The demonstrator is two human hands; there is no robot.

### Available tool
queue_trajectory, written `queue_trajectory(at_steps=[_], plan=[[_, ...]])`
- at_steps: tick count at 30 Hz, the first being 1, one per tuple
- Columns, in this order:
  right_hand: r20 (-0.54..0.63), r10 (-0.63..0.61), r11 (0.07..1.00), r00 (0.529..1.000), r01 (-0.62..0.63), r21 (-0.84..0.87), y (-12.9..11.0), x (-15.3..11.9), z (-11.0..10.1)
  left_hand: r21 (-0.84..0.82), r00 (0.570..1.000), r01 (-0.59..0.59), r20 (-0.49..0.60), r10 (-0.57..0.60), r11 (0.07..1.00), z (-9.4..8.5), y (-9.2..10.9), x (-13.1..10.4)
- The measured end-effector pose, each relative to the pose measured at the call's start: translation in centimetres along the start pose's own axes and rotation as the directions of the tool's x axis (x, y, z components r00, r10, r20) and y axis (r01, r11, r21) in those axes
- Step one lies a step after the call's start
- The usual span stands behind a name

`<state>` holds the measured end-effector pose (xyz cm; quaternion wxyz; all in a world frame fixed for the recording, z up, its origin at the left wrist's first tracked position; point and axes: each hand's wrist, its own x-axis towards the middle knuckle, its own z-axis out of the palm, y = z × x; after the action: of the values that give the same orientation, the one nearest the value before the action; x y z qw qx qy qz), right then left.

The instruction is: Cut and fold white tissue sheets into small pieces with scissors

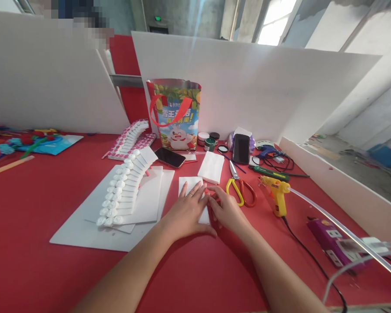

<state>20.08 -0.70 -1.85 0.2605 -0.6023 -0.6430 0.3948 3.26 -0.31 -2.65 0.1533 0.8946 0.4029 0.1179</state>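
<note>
At the left, a curved white piece edged with rosettes [125, 187] rests on white boards [78, 230], with a dark phone [170, 157] and a printed bag [177, 117] beyond its far end. In the middle, the left hand [189, 213] lies open, palm down and fingers spread, on a white folded sheet [183, 181] on the red table [189, 278]. The right hand [226, 208] is partly closed, fingers bent at the sheet's right edge; whether it grips anything, I cannot tell. Farther right come scissors [234, 171], then a yellow glue gun [278, 193]
</note>
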Motion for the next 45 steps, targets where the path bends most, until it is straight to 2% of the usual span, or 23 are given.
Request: queue_trajectory(at_steps=[2, 3, 4, 5, 6, 8, 10, 11, 12, 13, 15, 17, 19, 22, 26, 33, 39, 45], plan=[[-0.019, -0.005, 1.0, 1.0, 0.005, 0.003, 0.1, 0.1, 0.0, -0.132, 0.995, 0.005, -0.102, -0.019, 0.991, -1.7, 0.6, -0.5], [-0.018, 0.006, 1.0, 1.0, -0.006, 0.007, 0.1, 0.1, 0.0, -0.222, 0.982, 0.01, -0.18, -0.051, 0.975, -2.9, 0.9, -0.9], [-0.004, 0.018, 1.0, 1.0, -0.018, 0.008, 0.1, 0.1, 0.0, -0.304, 0.951, 0.008, -0.292, -0.101, 0.953, -4.4, 1.1, -1.3], [0.012, 0.032, 0.999, 0.999, -0.032, 0.008, 0.1, 0.1, 0.0, -0.363, 0.89, 0.003, -0.424, -0.168, 0.932, -6.0, 1.0, -1.8], [0.023, 0.045, 0.999, 0.999, -0.045, 0.006, 0.1, 0.1, 0.0, -0.41, 0.796, 0.016, -0.546, -0.26, 0.912, -7.7, 0.6, -2.2], [0.028, 0.062, 0.998, 0.998, -0.062, -0.001, 0.1, 0.1, 0.1, -0.463, 0.548, 0.029, -0.734, -0.401, 0.886, -10.9, -1.7, -2.9], [0.024, 0.066, 0.998, 0.998, -0.066, -0.013, 0.3, 0.2, 0.2, -0.469, 0.344, 0.091, -0.813, -0.47, 0.879, -13.3, -6.0, -3.2], [0.017, 0.066, 0.998, 0.998, -0.065, -0.021, 0.4, 0.2, 0.3, -0.482, 0.276, 0.172, -0.814, -0.512, 0.859, -14.1, -8.7, -3.2], [0.01, 0.063, 0.998, 0.998, -0.063, -0.028, 0.4, 0.3, 0.4, -0.509, 0.242, 0.314, -0.773, -0.586, 0.801, -14.7, -11.5, -3.2], [0.004, 0.058, 0.998, 0.998, -0.058, -0.033, 0.5, 0.3, 0.4, -0.529, 0.218, 0.484, -0.699, -0.681, 0.697, -14.9, -14.3, -3.1], [-0.007, 0.061, 0.998, 0.998, -0.061, -0.03, 0.4, 0.5, 0.5, -0.541, 0.196, 0.6, -0.616, -0.763, 0.59, -14.9, -19.3, -2.9], [-0.014, 0.064, 0.998, 0.998, -0.065, -0.022, 0.3, 0.6, 0.5, -0.52, 0.194, 0.68, -0.553, -0.811, 0.517, -14.5, -22.8, -2.6], [-0.026, 0.062, 0.998, 0.998, -0.063, -0.027, 0.2, 0.6, 0.6, -0.482, 0.204, 0.737, -0.508, -0.837, 0.473, -14.0, -25.0, -2.2], [-0.044, 0.041, 0.998, 0.998, -0.043, -0.044, 0.4, 0.7, 0.6, -0.429, 0.21, 0.8, -0.456, -0.865, 0.42, -13.5, -26.6, -1.6], [-0.079, -0.001, 0.999, 0.997, -0.001, -0.033, 1.0, 0.8, 0.8, -0.349, 0.229, 0.851, -0.423, -0.876, 0.392, -13.1, -27.6, -0.9], [-0.068, -0.007, 0.998, 0.998, 0.004, -0.057, 1.3, 0.8, 1.0, -0.253, 0.28, 0.869, -0.459, -0.843, 0.426, -12.2, -27.9, -1.1], [-0.083, -0.011, 0.998, 0.997, 0.006, -0.061, 1.1, 0.9, 0.9, -0.292, 0.256, 0.849, -0.502, -0.826, 0.441, -11.7, -27.2, -1.2], [-0.053, 0.016, 0.997, 0.998, -0.02, -0.073, 0.5, 0.8, 0.7, -0.375, 0.188, 0.817, -0.546, -0.817, 0.439, -12.3, -26.7, -1.0]])
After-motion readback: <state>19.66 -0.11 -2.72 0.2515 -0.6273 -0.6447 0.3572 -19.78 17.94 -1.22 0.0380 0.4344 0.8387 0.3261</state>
